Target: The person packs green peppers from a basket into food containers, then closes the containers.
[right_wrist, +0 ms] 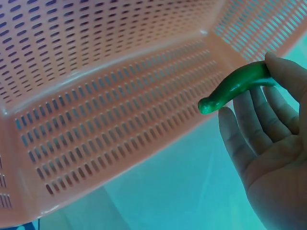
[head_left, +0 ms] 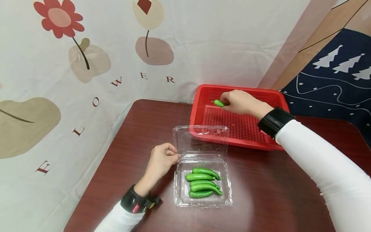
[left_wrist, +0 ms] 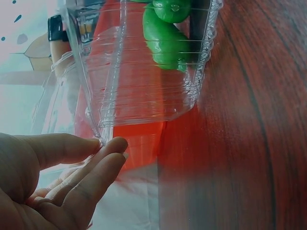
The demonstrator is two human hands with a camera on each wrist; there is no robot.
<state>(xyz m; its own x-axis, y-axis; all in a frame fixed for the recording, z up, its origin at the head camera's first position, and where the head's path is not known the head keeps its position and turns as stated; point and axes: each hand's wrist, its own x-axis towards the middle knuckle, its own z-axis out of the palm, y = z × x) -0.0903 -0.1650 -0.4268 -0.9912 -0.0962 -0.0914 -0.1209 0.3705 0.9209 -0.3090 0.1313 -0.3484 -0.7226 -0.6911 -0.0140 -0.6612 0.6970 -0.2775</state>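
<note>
A green chili pepper (right_wrist: pixel 240 85) is held between the thumb and fingers of my right hand (head_left: pixel 238 101), over the red plastic basket (head_left: pixel 200 135). In the right wrist view the pepper's blunt end points away from the palm. My left hand (head_left: pixel 163 158) pinches the hinge-side corner of a clear plastic clamshell box (head_left: pixel 179 201), as the left wrist view shows at the thumb and fingertips. The box's lid (head_left: pixel 203 141) stands raised and overlaps the basket's near rim. Several green chili peppers (head_left: pixel 203 187) lie side by side in the box's bottom half.
Both the box and the basket stand on a dark reddish-brown table (head_left: pixel 139 129). Behind it hangs a pale cloth (head_left: pixel 116 48) printed with flowers and letters. A navy panel with white trees (head_left: pixel 327 58) is at the right.
</note>
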